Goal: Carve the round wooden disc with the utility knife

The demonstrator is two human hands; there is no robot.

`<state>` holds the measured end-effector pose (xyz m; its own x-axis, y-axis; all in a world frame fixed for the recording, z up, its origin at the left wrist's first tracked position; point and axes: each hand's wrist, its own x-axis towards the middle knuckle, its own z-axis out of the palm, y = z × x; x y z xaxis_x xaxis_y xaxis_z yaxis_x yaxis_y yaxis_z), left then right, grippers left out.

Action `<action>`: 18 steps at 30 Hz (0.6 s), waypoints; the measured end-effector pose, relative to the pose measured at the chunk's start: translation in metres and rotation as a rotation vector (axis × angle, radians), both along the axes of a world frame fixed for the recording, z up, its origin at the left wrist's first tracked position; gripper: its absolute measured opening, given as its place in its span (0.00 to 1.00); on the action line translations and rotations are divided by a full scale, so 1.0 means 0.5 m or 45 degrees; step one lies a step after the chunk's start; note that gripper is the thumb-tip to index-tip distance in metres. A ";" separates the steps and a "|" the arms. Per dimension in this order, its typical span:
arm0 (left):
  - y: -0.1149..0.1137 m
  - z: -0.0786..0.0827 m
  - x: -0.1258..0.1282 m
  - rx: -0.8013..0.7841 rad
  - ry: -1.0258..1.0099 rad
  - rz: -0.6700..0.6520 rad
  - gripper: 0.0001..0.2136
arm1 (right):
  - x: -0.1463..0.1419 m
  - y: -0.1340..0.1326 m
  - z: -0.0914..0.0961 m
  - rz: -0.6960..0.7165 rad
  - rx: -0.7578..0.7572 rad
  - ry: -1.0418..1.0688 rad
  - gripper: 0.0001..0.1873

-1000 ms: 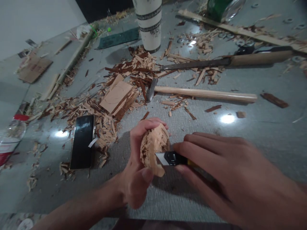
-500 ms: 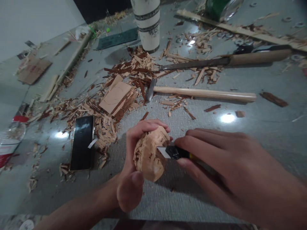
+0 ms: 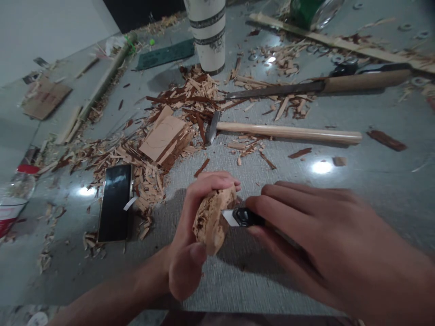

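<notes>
My left hand point(image 3: 190, 231) is wrapped round a rough, rounded piece of light wood point(image 3: 214, 222), with the thumb on its near side and fingers behind it. The side toward the left hand is pitted and coarse, while the right face looks smoother. In my right hand point(image 3: 306, 226) is a utility knife point(image 3: 243, 217) with a black front end. Its short blade points left, and the tip meets or almost meets the wood's right face; I cannot tell if it cuts in. Most of the knife's handle is hidden by my fingers.
Beyond my hands lie a hammer point(image 3: 288, 132), a long blade with a wooden handle point(image 3: 367, 82) and a cut wood block point(image 3: 165, 138) among shavings. A phone point(image 3: 116, 203) rests at left. A paper cup point(image 3: 209, 40) stands behind; a bottle point(image 3: 16, 199) is at the left edge.
My left hand has turned the wood piece, so its right face shows narrower and more of the rough side shows. The knife has shifted slightly left with the blade still at the wood.
</notes>
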<state>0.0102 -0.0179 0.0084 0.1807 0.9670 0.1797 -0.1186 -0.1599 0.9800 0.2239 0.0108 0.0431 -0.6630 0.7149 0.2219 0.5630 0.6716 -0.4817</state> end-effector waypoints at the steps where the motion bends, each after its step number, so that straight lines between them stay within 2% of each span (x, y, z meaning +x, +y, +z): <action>1: -0.001 0.001 0.002 -0.018 -0.020 0.024 0.20 | 0.000 0.001 -0.002 -0.020 0.029 -0.013 0.10; 4: 0.003 0.006 0.007 -0.171 -0.167 0.020 0.20 | 0.003 0.008 -0.005 -0.035 0.079 -0.065 0.10; 8: 0.025 0.013 0.012 -0.449 -0.389 -0.070 0.20 | 0.007 0.019 -0.004 -0.025 0.042 -0.099 0.09; 11: 0.042 0.017 0.013 -0.582 -0.519 -0.096 0.21 | 0.008 0.020 -0.006 -0.035 0.036 -0.120 0.11; 14: 0.050 0.017 0.014 -0.597 -0.546 -0.103 0.23 | 0.007 0.017 -0.008 -0.020 0.026 -0.130 0.12; 18: 0.050 0.010 0.016 -0.494 -0.434 -0.084 0.23 | 0.006 0.017 -0.014 -0.008 0.026 -0.127 0.13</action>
